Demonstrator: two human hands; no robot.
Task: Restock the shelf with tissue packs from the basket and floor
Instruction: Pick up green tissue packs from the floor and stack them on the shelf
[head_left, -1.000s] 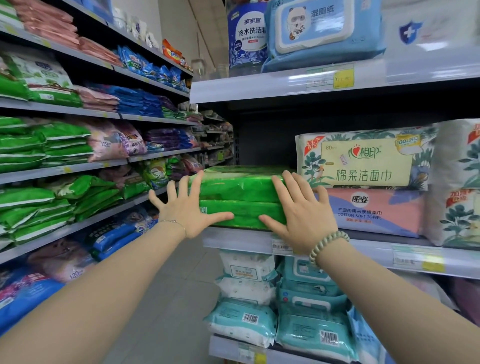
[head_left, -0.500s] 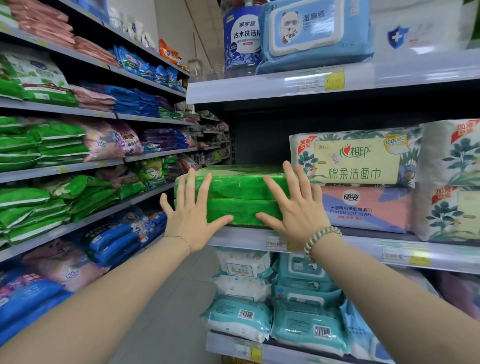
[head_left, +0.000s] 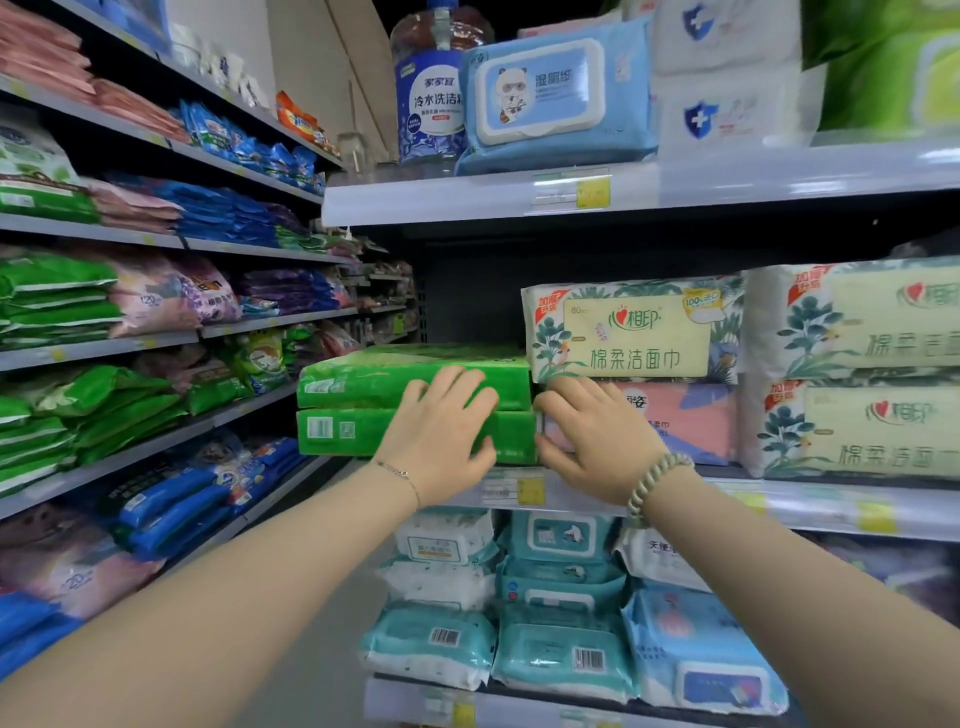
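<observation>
Two green tissue packs (head_left: 363, 387) lie stacked at the left end of the middle shelf (head_left: 810, 506), the lower green pack (head_left: 343, 431) under the upper one. My left hand (head_left: 441, 431) presses flat on the front of both packs, fingers on the upper one, thumb on the lower. My right hand (head_left: 592, 436) is at the stack's right end. Its bent fingertips touch the seam between the green packs and the pink towel pack (head_left: 691, 421). It covers part of the pink pack's front.
A cream floral tissue pack (head_left: 634, 327) lies on the pink one, with more floral packs (head_left: 857, 374) to the right. Teal wet-wipe packs (head_left: 561, 654) fill the shelf below. A blue wipes pack (head_left: 556, 98) and a bottle (head_left: 431, 88) stand above. Stocked shelves (head_left: 130, 338) line the aisle's left side.
Both hands have shifted right along the green stack. The left went from the stack's left end to its front. The right slid to the seam by the pink pack and bent its fingers.
</observation>
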